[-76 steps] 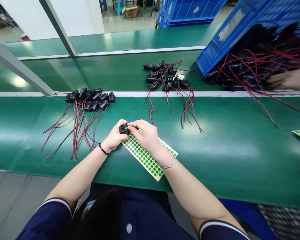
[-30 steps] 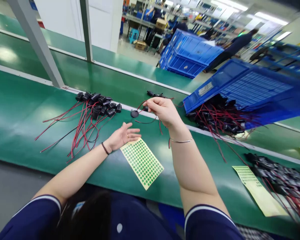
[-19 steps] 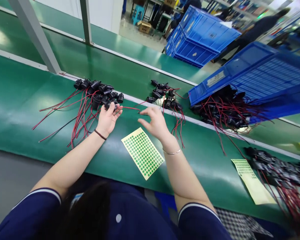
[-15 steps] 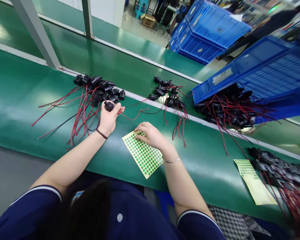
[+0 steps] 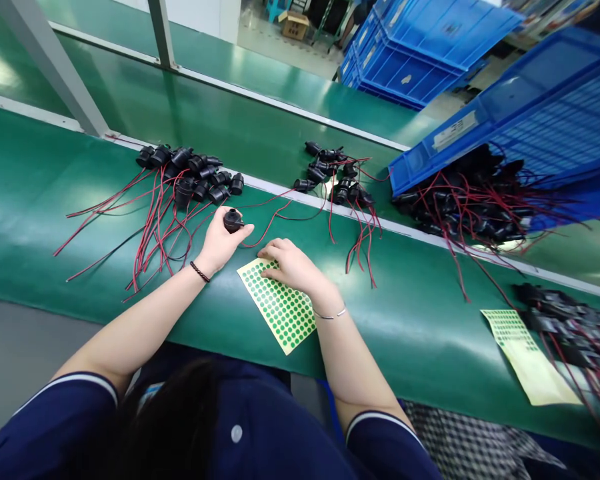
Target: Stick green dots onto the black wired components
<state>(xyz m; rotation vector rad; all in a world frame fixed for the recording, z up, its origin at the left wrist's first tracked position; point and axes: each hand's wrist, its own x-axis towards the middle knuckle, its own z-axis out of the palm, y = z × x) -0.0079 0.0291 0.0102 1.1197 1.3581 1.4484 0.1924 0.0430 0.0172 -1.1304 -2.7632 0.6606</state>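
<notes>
My left hand (image 5: 221,241) is closed around a small black cylindrical part (image 5: 233,220), whose short nozzle points up. Just right of it, a cream sheet of round green stickers (image 5: 285,320) lies on the green bench. Above the sheet's top edge is my right hand (image 5: 293,268), thumb and fingers apart over the stickers; whether a sticker clings to a fingertip is too small to see. Beyond my left hand sits a pile of similar black parts (image 5: 185,170), with red and black wires trailing toward me.
A smaller group of black wired parts (image 5: 343,183) rests at the bench's back rail. At right, a tipped blue crate (image 5: 440,143) spills more of them. A partly used sticker sheet (image 5: 535,367) lies near another dark wired heap (image 5: 560,327). A grey post (image 5: 55,67) rises at left.
My left hand has moved slightly right and down with the black part, now turned nozzle up. My right hand has shifted a little left over the sticker sheet. The view has shifted slightly.
</notes>
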